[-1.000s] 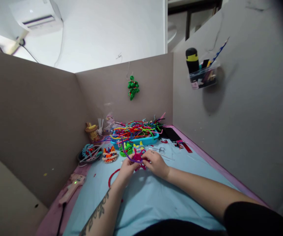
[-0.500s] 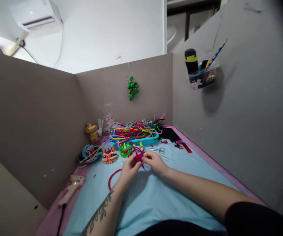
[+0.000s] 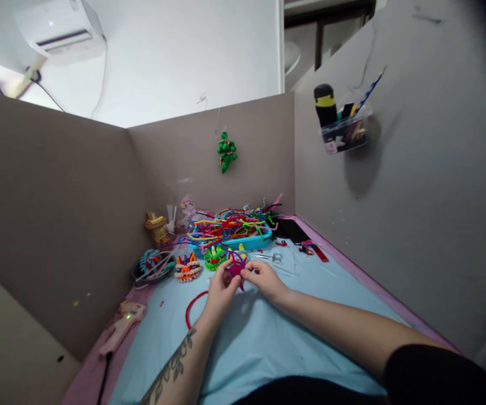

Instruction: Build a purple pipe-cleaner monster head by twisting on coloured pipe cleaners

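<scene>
One magenta piece (image 3: 235, 270), tip downward, long axis unclear

A green ornament (image 3: 226, 151) hangs against the partition (image 3: 179, 152), an air conditioner (image 3: 63, 34) high at left.

Purple stem (image 3: 237, 255) drawn in over the magenta piece (image 3: 236, 269).
Its length, reaching up and left one second earlier, now arcs close about the piece's top.
</scene>
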The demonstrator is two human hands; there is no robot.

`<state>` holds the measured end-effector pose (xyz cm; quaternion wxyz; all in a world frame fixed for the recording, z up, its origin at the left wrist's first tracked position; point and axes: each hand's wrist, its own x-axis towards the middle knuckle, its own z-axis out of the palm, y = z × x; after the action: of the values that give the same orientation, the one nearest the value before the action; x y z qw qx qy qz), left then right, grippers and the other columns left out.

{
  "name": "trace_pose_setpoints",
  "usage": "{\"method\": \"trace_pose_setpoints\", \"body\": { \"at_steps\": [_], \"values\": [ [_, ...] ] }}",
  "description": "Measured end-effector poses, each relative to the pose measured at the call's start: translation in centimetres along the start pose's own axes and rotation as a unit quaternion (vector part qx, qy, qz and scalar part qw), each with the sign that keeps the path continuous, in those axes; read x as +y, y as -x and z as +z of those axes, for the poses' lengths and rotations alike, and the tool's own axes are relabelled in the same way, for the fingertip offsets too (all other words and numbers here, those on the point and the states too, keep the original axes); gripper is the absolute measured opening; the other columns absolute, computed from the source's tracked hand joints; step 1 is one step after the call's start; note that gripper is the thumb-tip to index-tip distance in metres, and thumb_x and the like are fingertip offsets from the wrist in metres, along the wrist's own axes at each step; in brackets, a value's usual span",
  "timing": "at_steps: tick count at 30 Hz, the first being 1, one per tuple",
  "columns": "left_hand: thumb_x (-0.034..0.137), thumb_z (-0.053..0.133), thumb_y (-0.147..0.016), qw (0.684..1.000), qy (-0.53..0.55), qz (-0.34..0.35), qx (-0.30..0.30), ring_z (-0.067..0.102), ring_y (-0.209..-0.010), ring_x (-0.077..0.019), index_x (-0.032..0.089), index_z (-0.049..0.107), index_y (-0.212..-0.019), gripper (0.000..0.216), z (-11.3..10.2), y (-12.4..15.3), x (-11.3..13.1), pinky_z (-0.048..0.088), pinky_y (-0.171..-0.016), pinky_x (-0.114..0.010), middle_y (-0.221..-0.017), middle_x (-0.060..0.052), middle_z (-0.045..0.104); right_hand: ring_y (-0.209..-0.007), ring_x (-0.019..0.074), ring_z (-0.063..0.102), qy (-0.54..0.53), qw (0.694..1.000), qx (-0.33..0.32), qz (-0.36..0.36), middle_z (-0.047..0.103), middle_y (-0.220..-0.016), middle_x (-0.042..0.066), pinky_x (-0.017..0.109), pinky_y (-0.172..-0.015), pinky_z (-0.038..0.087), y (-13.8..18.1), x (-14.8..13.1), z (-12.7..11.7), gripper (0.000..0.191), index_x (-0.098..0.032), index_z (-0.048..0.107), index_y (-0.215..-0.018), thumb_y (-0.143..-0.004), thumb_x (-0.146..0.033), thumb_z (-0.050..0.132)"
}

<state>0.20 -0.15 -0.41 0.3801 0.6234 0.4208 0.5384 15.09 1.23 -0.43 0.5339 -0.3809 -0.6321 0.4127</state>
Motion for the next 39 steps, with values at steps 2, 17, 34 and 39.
{"method": "trace_pose_setpoints", "body": {
  "at_steps": [2,17,34,39],
  "values": [
    [0.032,0.062,-0.073,1.0,-0.011,0.01,-0.002,0.048,-0.058,-0.011,0.013,0.05,-0.116,0.048,0.0,0.0,0.2,0.038,-0.054,-0.022,-0.065,0.001,0.052,-0.061,0.0124,0.047,-0.007,1.0,-0.002,-0.005,0.049,-0.059,-0.003,0.025,-0.061,0.038,0.0,0.1,0.0,0.018,-0.017,0.052,-0.061,-0.073,-0.03,0.058],
    [0.032,0.065,-0.07,0.998,0.022,-0.029,-0.043,0.056,-0.071,-0.0151,0.013,0.054,-0.111,0.046,-0.1,0.2,1.1,0.043,-0.063,-0.025,-0.083,-0.006,0.063,-0.096,0.0212,0.049,0.109,0.99,0.082,-0.033,0.054,-0.095,0.004,0.036,-0.088,0.036,-0.1,-0.2,-0.5,0.021,-0.02,0.058,-0.086,-0.066,-0.024,0.06],
    [0.025,0.06,-0.073,0.997,-0.073,0.029,-0.007,0.054,-0.067,-0.0147,0.016,0.056,-0.11,0.038,0.0,0.4,1.7,0.043,-0.067,-0.027,-0.072,-0.001,0.058,-0.09,0.0199,0.051,0.036,0.999,0.017,-0.032,0.054,-0.087,0.004,0.033,-0.086,0.037,-0.1,-0.1,-0.5,0.019,-0.018,0.052,-0.057,-0.07,-0.031,0.058],
    [0.024,0.064,-0.068,0.978,-0.167,0.1,0.074,0.055,-0.086,-0.02,0.019,0.059,-0.105,0.037,-0.5,0.2,1.3,0.041,-0.081,-0.034,-0.094,-0.007,0.061,-0.089,0.0194,0.05,0.054,0.994,0.077,-0.062,0.053,-0.087,0.004,0.032,-0.082,0.039,-0.2,0.0,-0.5,0.018,-0.019,0.052,-0.062,-0.073,-0.032,0.056]
  ]
}}
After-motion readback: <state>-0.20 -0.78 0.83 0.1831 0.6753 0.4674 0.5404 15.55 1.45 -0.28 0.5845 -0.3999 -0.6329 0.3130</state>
